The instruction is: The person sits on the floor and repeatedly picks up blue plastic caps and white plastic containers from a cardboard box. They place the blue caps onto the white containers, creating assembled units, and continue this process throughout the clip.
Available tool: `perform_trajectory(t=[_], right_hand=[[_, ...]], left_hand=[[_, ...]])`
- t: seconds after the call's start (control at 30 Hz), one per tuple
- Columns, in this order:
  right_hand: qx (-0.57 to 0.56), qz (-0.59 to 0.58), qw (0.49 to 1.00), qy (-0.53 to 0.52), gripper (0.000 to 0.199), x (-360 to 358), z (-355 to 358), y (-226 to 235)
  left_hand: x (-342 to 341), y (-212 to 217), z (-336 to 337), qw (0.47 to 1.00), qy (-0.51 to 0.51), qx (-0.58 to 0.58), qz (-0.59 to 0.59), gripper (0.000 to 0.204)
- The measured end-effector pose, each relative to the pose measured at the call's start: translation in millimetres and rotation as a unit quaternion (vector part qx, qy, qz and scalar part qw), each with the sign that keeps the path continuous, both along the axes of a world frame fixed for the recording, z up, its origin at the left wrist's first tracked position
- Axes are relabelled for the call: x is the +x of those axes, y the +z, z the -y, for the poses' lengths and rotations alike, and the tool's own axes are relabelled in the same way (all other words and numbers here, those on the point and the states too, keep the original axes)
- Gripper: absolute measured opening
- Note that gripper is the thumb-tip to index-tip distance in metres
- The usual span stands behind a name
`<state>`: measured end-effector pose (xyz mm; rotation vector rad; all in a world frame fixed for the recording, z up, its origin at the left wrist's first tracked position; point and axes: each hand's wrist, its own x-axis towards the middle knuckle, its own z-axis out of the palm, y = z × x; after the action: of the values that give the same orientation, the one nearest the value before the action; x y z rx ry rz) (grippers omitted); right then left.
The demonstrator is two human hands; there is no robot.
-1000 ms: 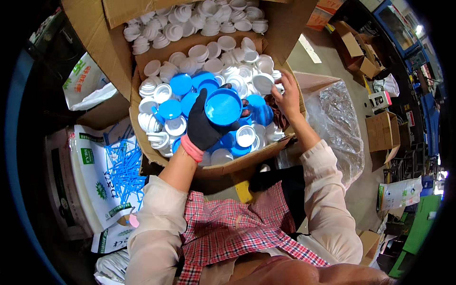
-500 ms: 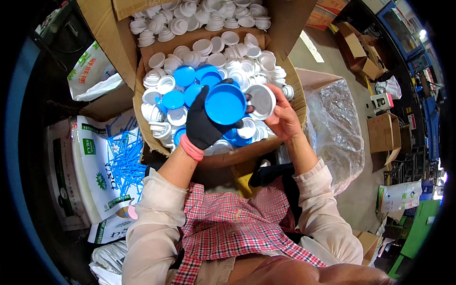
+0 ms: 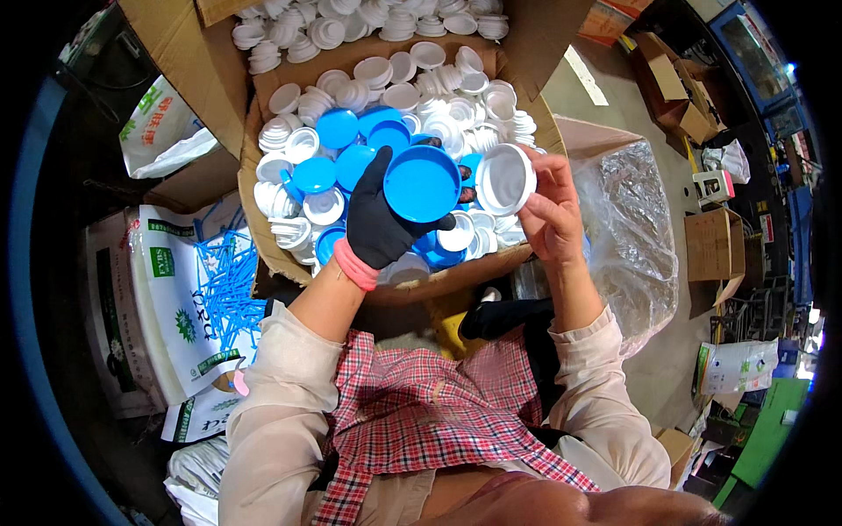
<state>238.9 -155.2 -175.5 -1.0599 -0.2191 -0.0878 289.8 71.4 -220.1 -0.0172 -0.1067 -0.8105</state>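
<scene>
My left hand (image 3: 379, 226), in a black glove with a pink cuff, holds a round blue cap (image 3: 422, 183) above an open cardboard box (image 3: 456, 276). My right hand (image 3: 551, 210), bare, holds a white cap (image 3: 505, 180) with its hollow side toward me, right beside the blue cap. The two caps nearly touch. The box below them is filled with several white caps (image 3: 438, 110) and several blue caps (image 3: 338, 129) on its left side.
A second cardboard box (image 3: 189, 53) of white caps stands behind the first. A sack of blue plastic sticks (image 3: 224, 280) lies at my left. A clear plastic bag (image 3: 631, 228) sits at my right, with more cartons (image 3: 712, 244) beyond it.
My right hand has lifted a white cap out of the box and brought it up beside the blue cap. My left hand has kept hold of the blue cap, shifting slightly.
</scene>
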Motion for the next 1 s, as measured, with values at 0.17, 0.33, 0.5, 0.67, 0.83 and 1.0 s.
perform_trajectory(t=[0.17, 0.33, 0.5, 0.67, 0.83, 1.0], right_hand=[[-0.006, -0.114, 0.993, -0.001, 0.042, 1, -2, -1], [-0.114, -0.093, 0.982, 0.118, 0.052, -2, -8, -8], [-0.370, 0.040, 0.927, 0.042, 0.075, -10, -13, 2], [-0.379, 0.038, 0.924, 0.037, 0.077, -10, -20, 3], [-0.440, 0.182, 0.878, 0.054, 0.078, -8, -14, 1], [-0.581, 0.227, 0.771, -0.132, 0.077, -12, -21, 11]], left_hand=[[1, -1, 4, 0.996, -0.049, -0.053, 0.055, 0.070], [-2, -7, 9, 0.998, 0.029, 0.048, 0.015, 0.070], [-7, 4, 2, 0.986, 0.060, 0.109, 0.109, 0.068], [-7, -12, -3, 0.617, 0.224, 0.520, 0.547, 0.061], [-7, -2, 2, 0.977, 0.049, 0.091, 0.187, 0.056], [-9, -4, 2, 0.837, 0.225, 0.324, 0.378, 0.052]])
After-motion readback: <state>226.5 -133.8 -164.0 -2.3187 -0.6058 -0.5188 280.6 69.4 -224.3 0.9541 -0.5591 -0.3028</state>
